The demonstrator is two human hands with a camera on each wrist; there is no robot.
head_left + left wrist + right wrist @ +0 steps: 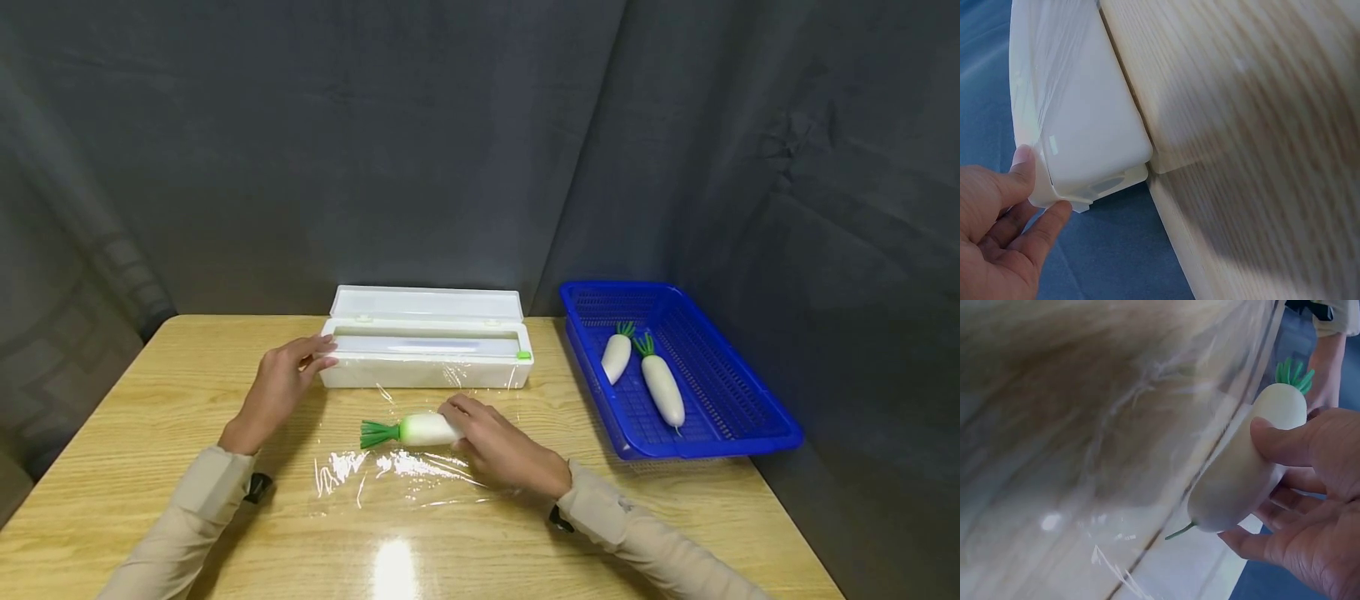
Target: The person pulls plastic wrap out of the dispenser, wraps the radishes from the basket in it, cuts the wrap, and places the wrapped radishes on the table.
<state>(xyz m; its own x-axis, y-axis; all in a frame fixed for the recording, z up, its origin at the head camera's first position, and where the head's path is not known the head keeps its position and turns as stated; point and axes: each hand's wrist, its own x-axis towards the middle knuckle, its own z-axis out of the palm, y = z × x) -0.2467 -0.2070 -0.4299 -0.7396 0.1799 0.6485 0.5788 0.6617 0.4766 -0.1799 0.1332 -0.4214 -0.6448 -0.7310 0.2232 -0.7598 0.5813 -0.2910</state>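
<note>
My right hand (498, 446) grips a white radish (426, 430) with green tops, thumb on one side and fingers on the other. The radish is over a sheet of clear plastic wrap (397, 465) on the table; I cannot tell whether it touches the sheet. The wrap runs out from the front of a white wrap dispenser (423, 374), whose lid stands raised at the back. My left hand (281, 379) pinches the dispenser's left front corner. In the left wrist view the thumb and a finger press on either side of that corner.
A blue plastic basket (720, 452) on the right holds two more white radishes, one (617, 358) against its left wall and another (663, 390) beside it. The wooden table (150, 500) ends at a dark grey curtain (360, 150). A green slider (523, 356) sits at the dispenser's right end.
</note>
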